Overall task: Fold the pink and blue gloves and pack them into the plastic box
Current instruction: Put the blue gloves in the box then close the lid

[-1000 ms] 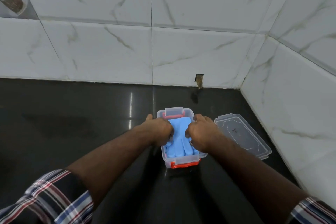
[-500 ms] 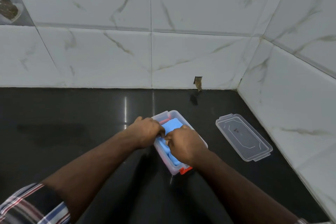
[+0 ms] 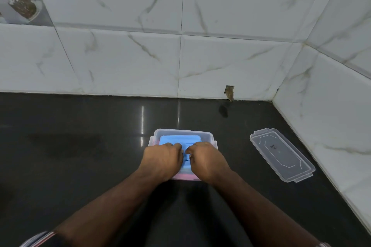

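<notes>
A clear plastic box (image 3: 209, 136) sits on the black counter with its long side toward me. A folded blue glove (image 3: 176, 139) lies on top inside it. Pink glove material (image 3: 185, 176) shows through the near wall, under the blue one. My left hand (image 3: 161, 159) and my right hand (image 3: 206, 161) are side by side over the box, knuckles up. Their fingers curl down onto the blue glove, and the fingertips are hidden.
The box's clear lid (image 3: 281, 154) lies flat on the counter to the right, close to the tiled side wall (image 3: 331, 126). The tiled back wall has a small hole (image 3: 229, 92) at its base. The dark counter (image 3: 70, 166) stretches out to the left.
The box has been turned from short end facing me to long side facing me. Both hands moved from the box's sides to the top of the blue glove.
</notes>
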Action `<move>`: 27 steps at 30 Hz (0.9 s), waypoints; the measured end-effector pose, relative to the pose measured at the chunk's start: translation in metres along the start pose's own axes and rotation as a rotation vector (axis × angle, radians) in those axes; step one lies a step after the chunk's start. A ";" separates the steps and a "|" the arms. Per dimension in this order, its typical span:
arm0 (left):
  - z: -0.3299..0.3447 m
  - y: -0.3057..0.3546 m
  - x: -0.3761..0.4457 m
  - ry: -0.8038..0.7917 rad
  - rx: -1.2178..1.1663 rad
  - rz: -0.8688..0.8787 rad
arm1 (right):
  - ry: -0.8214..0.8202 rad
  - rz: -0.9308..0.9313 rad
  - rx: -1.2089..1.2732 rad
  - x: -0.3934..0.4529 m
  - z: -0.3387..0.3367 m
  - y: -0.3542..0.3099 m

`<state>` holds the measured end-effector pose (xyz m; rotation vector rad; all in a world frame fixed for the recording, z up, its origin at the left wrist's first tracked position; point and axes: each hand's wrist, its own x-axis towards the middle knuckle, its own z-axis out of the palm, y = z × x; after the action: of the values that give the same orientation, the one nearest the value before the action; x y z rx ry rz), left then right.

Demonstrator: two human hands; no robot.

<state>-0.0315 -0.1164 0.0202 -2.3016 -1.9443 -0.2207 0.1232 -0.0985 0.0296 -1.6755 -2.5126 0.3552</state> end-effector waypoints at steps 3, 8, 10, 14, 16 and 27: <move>-0.004 0.002 0.004 -0.046 -0.072 -0.085 | 0.077 -0.020 0.091 -0.002 -0.002 0.004; -0.008 0.026 0.020 0.015 -0.260 -0.003 | 0.384 -0.031 0.127 -0.014 -0.021 0.020; -0.008 0.043 0.027 0.056 -0.270 0.095 | 0.325 0.005 0.177 -0.018 -0.031 0.032; -0.007 0.085 0.041 0.046 -0.237 0.207 | 0.221 0.153 0.153 -0.025 -0.042 0.073; -0.007 0.109 0.047 0.024 -0.249 0.252 | 0.155 0.231 0.109 -0.034 -0.039 0.100; 0.011 0.193 0.065 -0.201 -0.177 0.288 | 0.051 0.522 0.111 -0.071 -0.023 0.190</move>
<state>0.1693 -0.0839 0.0221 -2.7815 -1.7028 -0.1427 0.3257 -0.0908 0.0076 -2.2380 -1.9454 0.4721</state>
